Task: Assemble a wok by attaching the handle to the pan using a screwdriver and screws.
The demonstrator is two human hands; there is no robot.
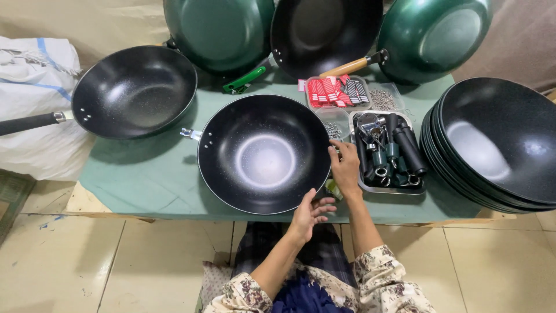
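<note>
Now I am seeing the left hand (310,213) touching the near rim of the black wok (263,153) lying on the counter (156,174), grip loose; right hand (346,168) resting open beside the rim.

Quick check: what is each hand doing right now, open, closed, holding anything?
Left hand: open, fingers on the near rim of the black wok, gripping nothing.
Right hand: open, resting at the wok's right rim beside the metal tray.

At the back of the table we see a small clear tray (337,91) packed with red, white and black label tags. A white woven sack (36,104) sits far left.
</note>
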